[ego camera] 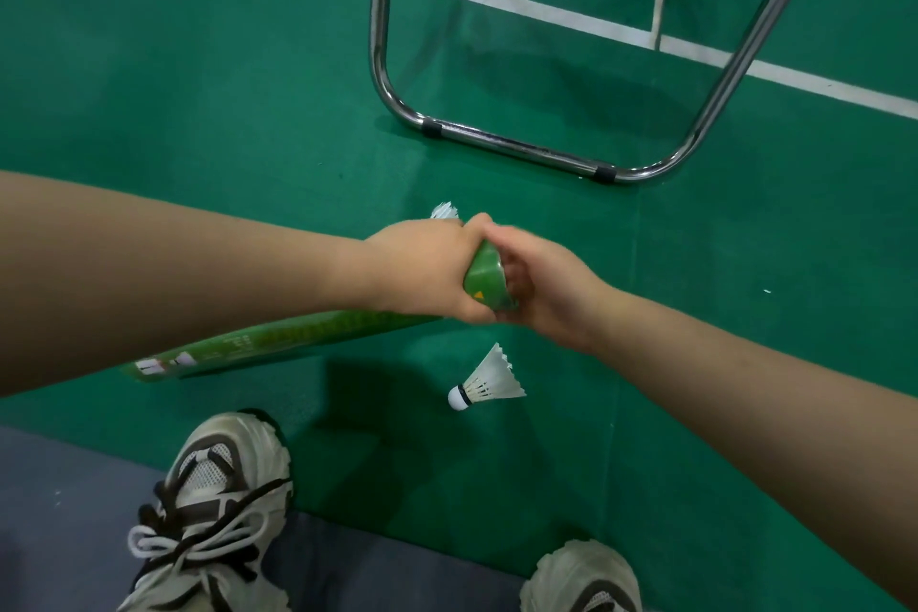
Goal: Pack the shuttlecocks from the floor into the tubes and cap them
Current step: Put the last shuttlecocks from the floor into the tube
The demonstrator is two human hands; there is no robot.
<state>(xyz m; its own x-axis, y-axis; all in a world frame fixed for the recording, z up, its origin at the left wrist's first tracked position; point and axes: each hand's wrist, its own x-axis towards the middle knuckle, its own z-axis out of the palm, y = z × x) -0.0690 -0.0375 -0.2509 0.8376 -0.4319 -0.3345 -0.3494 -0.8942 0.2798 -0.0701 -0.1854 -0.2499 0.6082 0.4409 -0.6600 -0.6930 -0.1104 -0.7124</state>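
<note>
Low over the green court floor (248, 65), gripped the tube (298, 335) close to its near end with the left hand (427, 268), wrapped fully round it. Pressed the right hand (546, 298) against that same end, fingers curled at the mouth. Could not tell whether holding a shuttlecock, a cap or nothing, with the opening hidden between both hands. Held the tube nearly level and off the floor, slanting down toward the left. Noted one shuttlecock (489, 383) lying on its side just below the hands, cork toward the left shoe (213, 512). Noted also the white feathers of another shuttlecock (444, 210) peeking out behind the left knuckles.

Judged the risks:
- Feathers bent or snapped if forced in skirt-first or askew.
- Tube wall squashed under too hard a squeeze, jamming anything inside.
- Contents sliding out the far end if uncapped and tipped further, though could not make out that end's state.
- Treading on the loose shuttlecock, or knocking it under the chair frame (497, 147).
</note>
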